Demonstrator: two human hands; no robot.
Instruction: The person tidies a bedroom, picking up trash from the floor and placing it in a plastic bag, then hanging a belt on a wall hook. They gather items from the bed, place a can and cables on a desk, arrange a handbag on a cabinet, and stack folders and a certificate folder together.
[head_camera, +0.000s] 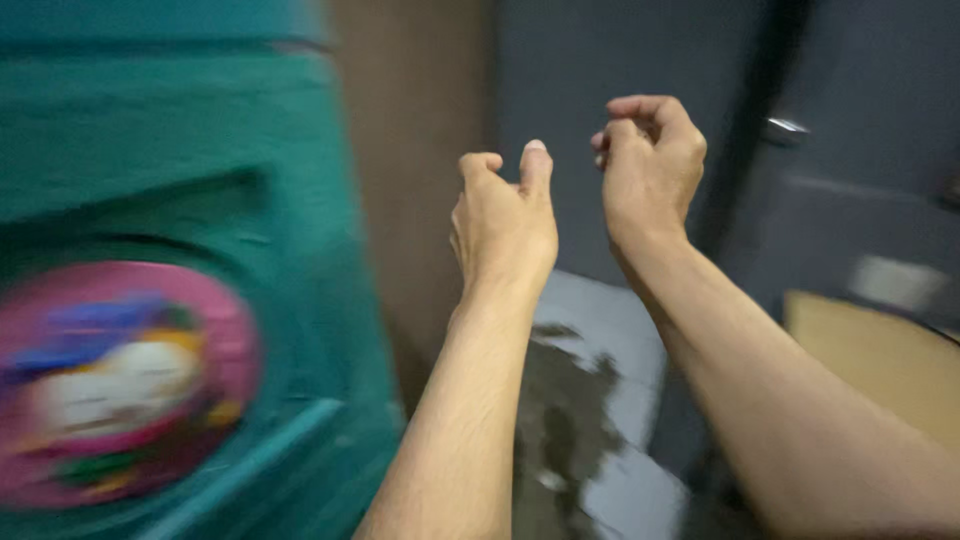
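Note:
Both my forearms reach up into the middle of the view. My left hand (505, 220) is raised with its fingers curled in and the thumb up, and nothing shows in it. Close to its right, slightly higher, my right hand (650, 165) has its fingers loosely curled and also looks empty. Neither hand touches anything. Behind them is a dark grey wall or door (880, 120). The whole picture is blurred by motion.
A large teal object (200, 130) with a round pink picture (120, 380) fills the left side. A brown strip (410, 120) stands behind it. Below lies a wet grey floor (590, 420). A pale tan surface (880, 360) sits at the right.

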